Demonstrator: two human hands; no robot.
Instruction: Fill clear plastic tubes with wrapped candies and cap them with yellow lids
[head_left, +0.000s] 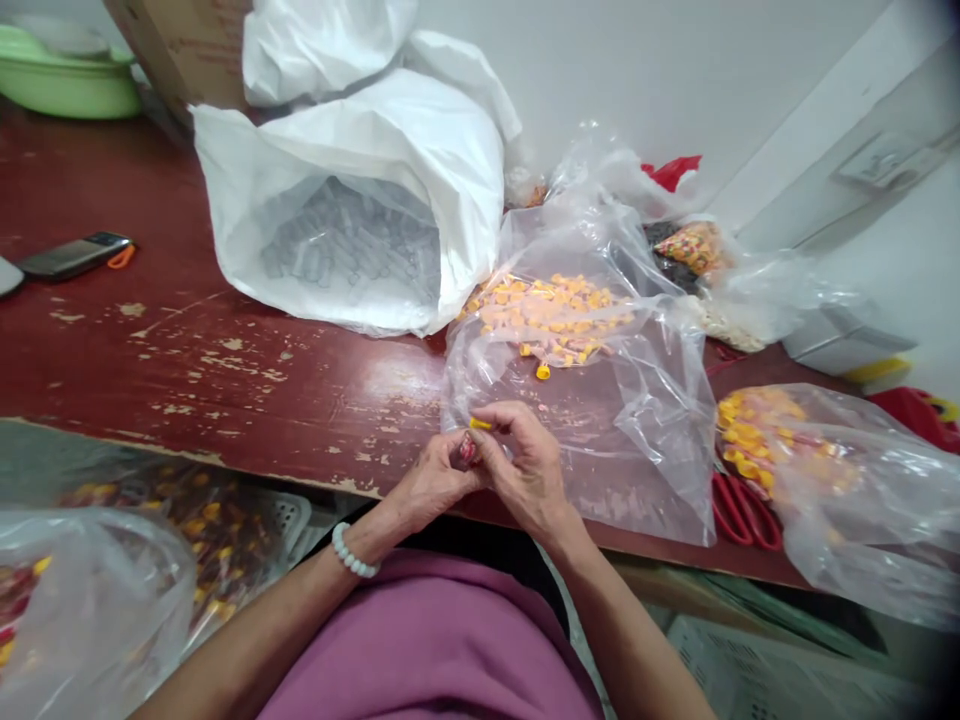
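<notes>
My left hand (pixel 431 482), with a pale bead bracelet (pixel 351 552) on its wrist, is closed around a small clear piece with red bits (pixel 468 449). Between the fingers of my right hand (pixel 529 472) is a small yellow cap (pixel 480 424), close above that piece. Both hands meet at the table's front edge, and whether cap and piece touch is hidden by the fingers. Just beyond them, a clear plastic bag (pixel 660 400) lies flattened, with many yellow-capped pieces (pixel 555 310) heaped on it. One yellow-capped piece (pixel 542 371) sits nearest to my hands.
A white sack (pixel 465 200) full of clear tubes (pixel 352 245) stands open behind. Right are another bag of yellow pieces (pixel 750 440) and red-handled scissors (pixel 746 512). A phone (pixel 75 257) lies left on the worn red table (pixel 172 350). Filled bags (pixel 97 570) stand below its edge.
</notes>
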